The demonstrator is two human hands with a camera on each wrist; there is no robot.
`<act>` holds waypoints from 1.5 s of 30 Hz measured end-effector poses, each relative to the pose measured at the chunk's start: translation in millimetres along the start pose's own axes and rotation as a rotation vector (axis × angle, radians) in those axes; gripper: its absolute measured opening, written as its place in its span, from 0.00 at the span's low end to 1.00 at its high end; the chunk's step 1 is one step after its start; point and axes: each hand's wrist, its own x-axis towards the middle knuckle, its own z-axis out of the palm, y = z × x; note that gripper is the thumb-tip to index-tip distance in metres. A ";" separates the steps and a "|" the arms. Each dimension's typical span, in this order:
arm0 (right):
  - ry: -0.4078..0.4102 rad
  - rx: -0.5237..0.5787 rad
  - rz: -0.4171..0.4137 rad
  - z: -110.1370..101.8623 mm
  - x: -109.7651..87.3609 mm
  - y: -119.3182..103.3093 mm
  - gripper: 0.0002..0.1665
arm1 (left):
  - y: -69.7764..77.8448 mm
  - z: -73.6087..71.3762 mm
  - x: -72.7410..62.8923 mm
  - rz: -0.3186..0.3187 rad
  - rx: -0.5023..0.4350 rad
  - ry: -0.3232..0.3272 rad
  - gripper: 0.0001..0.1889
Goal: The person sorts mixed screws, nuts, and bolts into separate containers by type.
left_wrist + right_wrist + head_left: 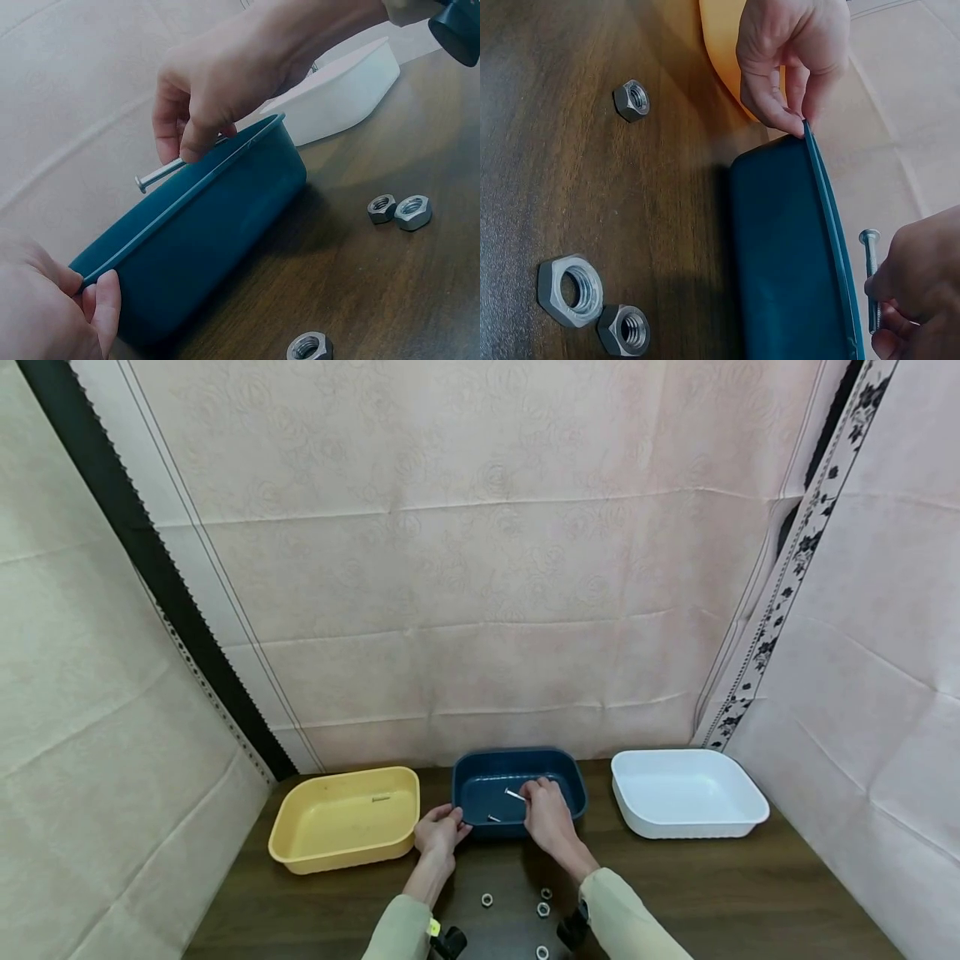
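Note:
My right hand [549,814] pinches a silver bolt [161,174] over the dark blue tray [480,765], its round head pointing out past the fingers. With thumb and fingers my left hand [439,833] grips the tray's near left rim, as the right wrist view also shows. Inside the blue tray lies another small screw [493,818]. On the table in front of the tray are several hex nuts [570,290], two of them close together in the left wrist view.
To the left stands a yellow tray [300,827] with a screw [381,798] in it. A white tray [690,831] stands to the right. All are on a dark wooden table [720,893], with pale fabric walls [480,568] behind and at both sides.

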 end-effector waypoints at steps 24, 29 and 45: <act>0.392 0.149 0.105 -65.7 -5.2 60.6 0.05 | 1.2 -2.5 9.5 0.013 -0.015 0.009 0.17; 0.399 0.178 0.230 -96.1 -7.3 78.7 0.08 | 4.6 -15.2 7.7 0.002 -0.060 0.005 0.17; 0.314 0.153 0.566 -181.3 -28.3 158.3 0.17 | 19.9 -60.7 -33.9 0.140 0.229 -0.085 0.11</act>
